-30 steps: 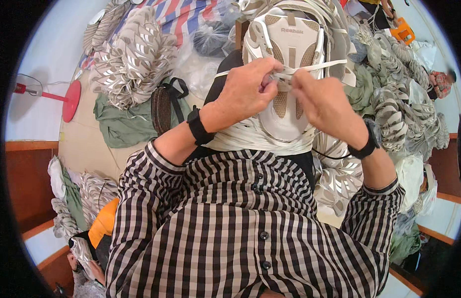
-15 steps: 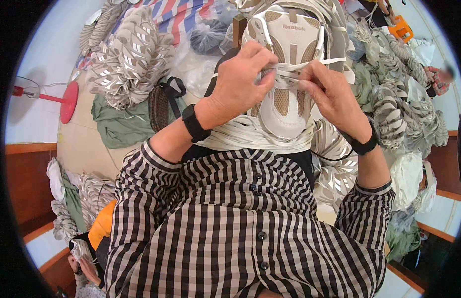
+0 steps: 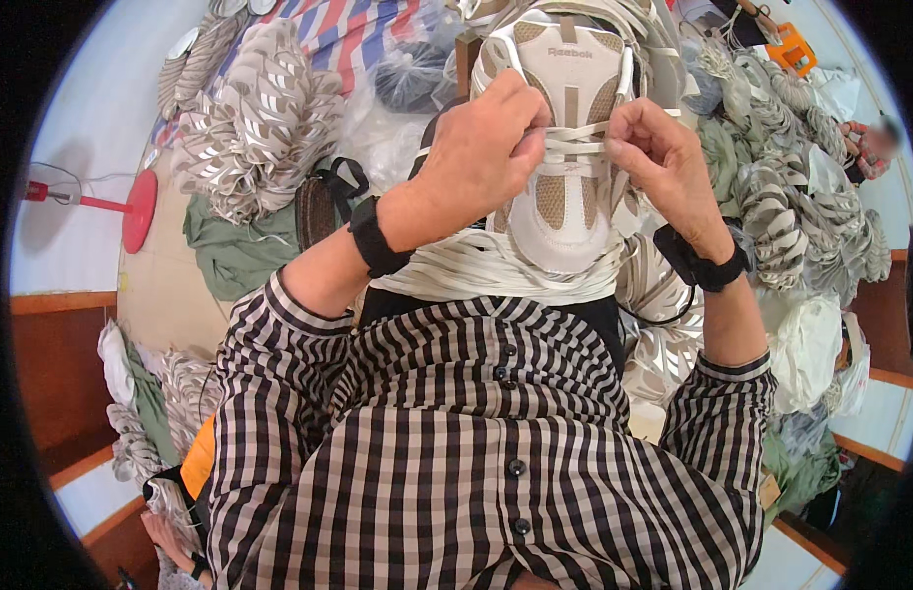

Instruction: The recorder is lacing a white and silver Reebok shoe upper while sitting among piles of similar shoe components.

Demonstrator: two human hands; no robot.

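A cream and beige shoe upper (image 3: 560,234) with tan mesh panels lies on my lap, its long tongue (image 3: 578,64) pointing away from me. Flat cream shoelace (image 3: 576,147) crosses it in rows at mid-length. My left hand (image 3: 484,155) is closed at the upper's left edge, its thumb and forefinger pinching the lace. On the right edge my right hand (image 3: 665,162) pinches the lace between thumb and fingertips. The fingers partly cover both lacing edges. A thick bundle of loose cream laces (image 3: 505,270) spreads over my lap, right below the toe.
Stacked shoe uppers (image 3: 255,128) stand at the left, beside green cloth (image 3: 235,246) and a dark brown pouch (image 3: 316,211). More bundled uppers (image 3: 776,236) and plastic bags (image 3: 805,354) crowd the right. A red-based stand (image 3: 140,211) is at far left. Other people's hands (image 3: 171,541) show at lower left.
My right hand has risen slightly and shifted right along the lace. The lace rows now lie straighter across the upper. My left hand has barely moved.
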